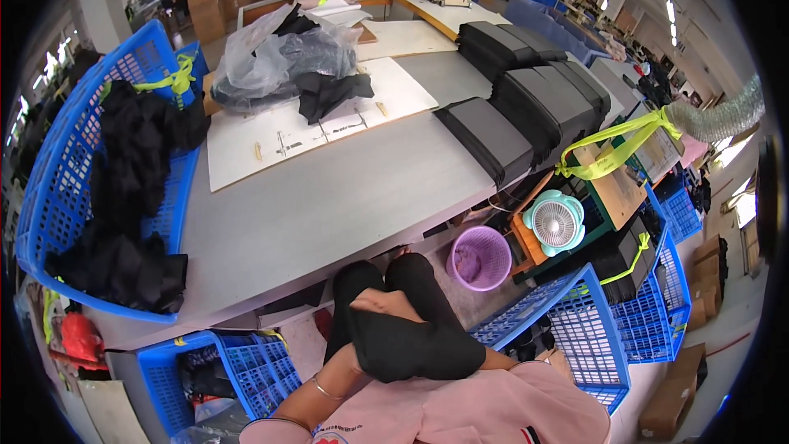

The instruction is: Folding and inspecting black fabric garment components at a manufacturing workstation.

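A piece of black cloth (415, 349) lies across my lap, between my two forearms. My left forearm (329, 378), with a thin bracelet, reaches to the cloth's left edge; the hand itself is hidden by the fabric. From the right, my other arm passes behind or through the cloth, and I cannot tell which. My right hand (388, 304) shows beyond the cloth's far edge, over my dark trousers. Its fingers point left and look stretched out, with nothing visible in them.
A grey table (353, 185) stands ahead, bearing stacked black pieces (546, 103), a white board (246, 156) and a clear plastic bag (271, 57). Blue crates (185, 222) flank me. To the right are a purple basket (479, 259) and a small teal fan (555, 223).
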`<state>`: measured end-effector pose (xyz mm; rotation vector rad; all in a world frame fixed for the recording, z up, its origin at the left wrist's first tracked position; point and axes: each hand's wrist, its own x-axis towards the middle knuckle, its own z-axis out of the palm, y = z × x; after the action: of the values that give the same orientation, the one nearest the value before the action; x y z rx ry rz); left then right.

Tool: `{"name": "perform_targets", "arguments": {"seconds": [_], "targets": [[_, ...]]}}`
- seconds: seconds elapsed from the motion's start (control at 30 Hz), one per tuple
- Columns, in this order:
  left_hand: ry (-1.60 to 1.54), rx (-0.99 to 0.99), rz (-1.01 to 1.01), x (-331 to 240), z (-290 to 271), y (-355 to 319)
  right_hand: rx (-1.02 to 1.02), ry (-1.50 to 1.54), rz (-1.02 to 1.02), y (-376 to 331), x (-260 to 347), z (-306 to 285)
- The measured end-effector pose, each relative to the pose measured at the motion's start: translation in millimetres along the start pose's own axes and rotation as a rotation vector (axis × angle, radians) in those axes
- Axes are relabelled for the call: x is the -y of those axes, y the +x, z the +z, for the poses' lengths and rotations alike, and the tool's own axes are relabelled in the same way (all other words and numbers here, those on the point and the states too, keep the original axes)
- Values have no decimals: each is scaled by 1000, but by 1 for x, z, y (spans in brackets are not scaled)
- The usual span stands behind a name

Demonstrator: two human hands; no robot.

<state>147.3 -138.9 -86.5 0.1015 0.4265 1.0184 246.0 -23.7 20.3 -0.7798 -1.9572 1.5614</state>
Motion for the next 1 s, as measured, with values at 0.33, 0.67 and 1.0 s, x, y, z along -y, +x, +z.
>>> {"name": "perform_targets", "arguments": {"seconds": [0.33,0.67,1.0], "targets": [[264,-87,431,-39,74,12,56,-14,-4,-29,-32,31],[517,-344,798,-96,140,16,217,63,81,-15,-61,50],[856,-817,938,-109,121,7,-179,-322,52,-32,-41,21]]}}
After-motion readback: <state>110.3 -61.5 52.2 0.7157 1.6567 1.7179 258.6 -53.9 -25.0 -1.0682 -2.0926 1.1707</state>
